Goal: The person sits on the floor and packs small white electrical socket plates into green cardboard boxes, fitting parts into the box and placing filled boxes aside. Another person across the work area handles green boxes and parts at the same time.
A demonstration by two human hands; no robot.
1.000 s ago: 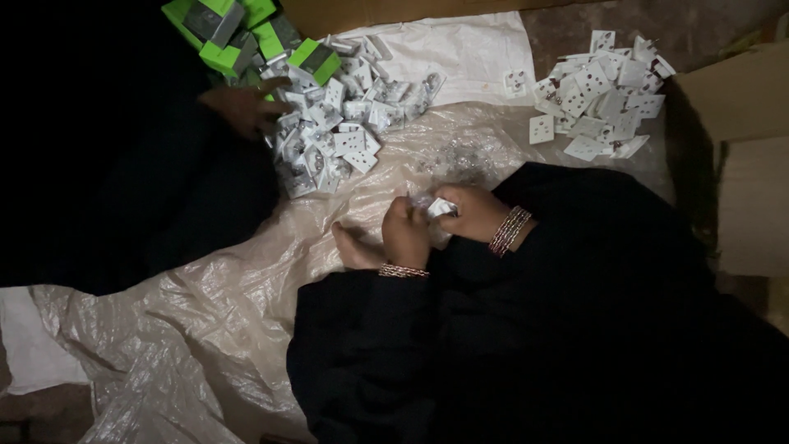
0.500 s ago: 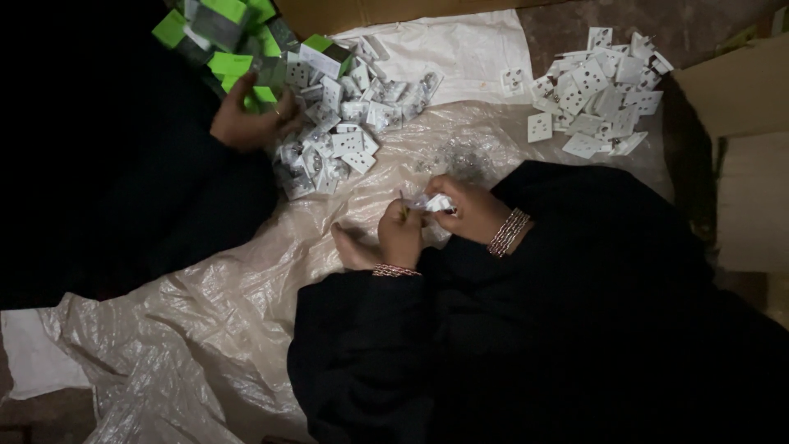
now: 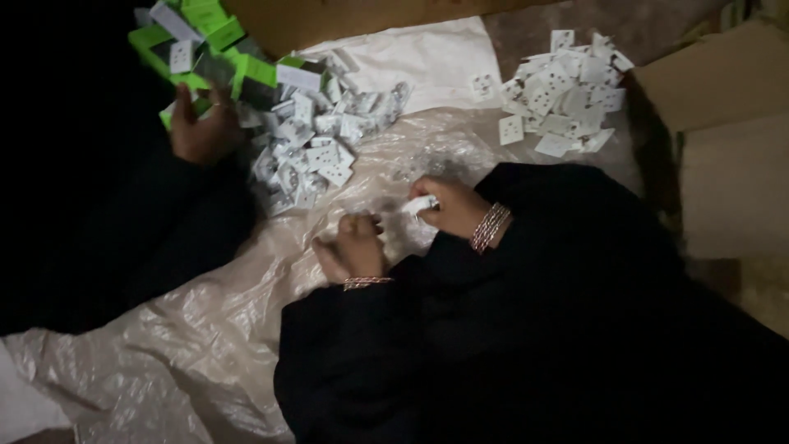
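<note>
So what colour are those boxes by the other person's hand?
Bright green boxes, clearest in the head view.

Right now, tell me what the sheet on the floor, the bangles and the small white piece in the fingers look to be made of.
Sheet: thin translucent plastic film, glossy and creased.
Bangles: seemingly metal, with bright glints on stacked narrow bands.
Small white piece in the right hand: probably card or plastic; too blurred to settle.
Left hand grips nothing clearly visible.

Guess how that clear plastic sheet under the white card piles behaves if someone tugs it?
Likely floppy: the clear plastic sheet lies crumpled and wrinkled. Probably light and thin, since the surface beneath shows through it. A tug may well drag the white card pile resting on it, and its glossy surface looks slippery.
</note>
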